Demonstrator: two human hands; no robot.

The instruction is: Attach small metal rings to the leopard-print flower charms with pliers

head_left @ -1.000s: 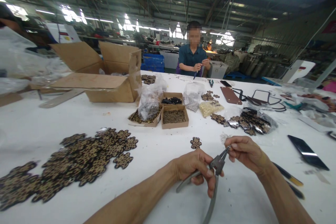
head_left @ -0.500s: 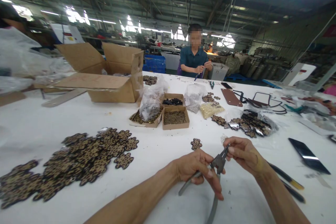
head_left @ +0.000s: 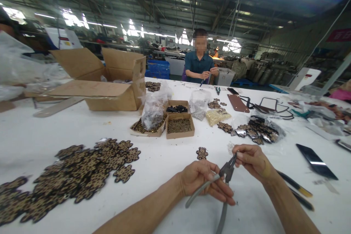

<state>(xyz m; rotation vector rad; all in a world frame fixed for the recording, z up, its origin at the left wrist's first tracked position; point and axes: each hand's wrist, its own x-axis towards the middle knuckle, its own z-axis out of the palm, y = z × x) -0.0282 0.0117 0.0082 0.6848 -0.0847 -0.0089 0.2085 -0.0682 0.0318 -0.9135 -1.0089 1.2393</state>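
Supervisor: Report left hand status.

Operator: From my remote station I see the left hand (head_left: pixel 201 179) supporting the pliers (head_left: pixel 227 170) in a loose hold. Its fingers are extended around the handles; the 2 handles are spread apart.

Supervisor: Report right hand status.

Operator: I read the right hand (head_left: pixel 251 159) as pinched closed at the plier tips. I cannot tell whether a small part sits between its fingertips.

Supervisor: Give pliers location.

Operator: Over the near side of the table (head_left: pixel 159 186), between the 2 hands, tips angled forward and right.

Supervisor: List adjacent items.

Operator: I log 1 patch (head_left: pixel 202 153) just beyond the left hand and some pale bits (head_left: pixel 230 147) just beyond the right. A patch pile (head_left: pixel 90 168) lies well to the left. A black-handled tool (head_left: pixel 301 189) shows partly behind the right forearm, with a phone (head_left: pixel 316 161) farther right. Beyond the hands, 3 trays (head_left: pixel 181 136) hold small parts. I also see 1 co-worker (head_left: pixel 197 66) across the table.
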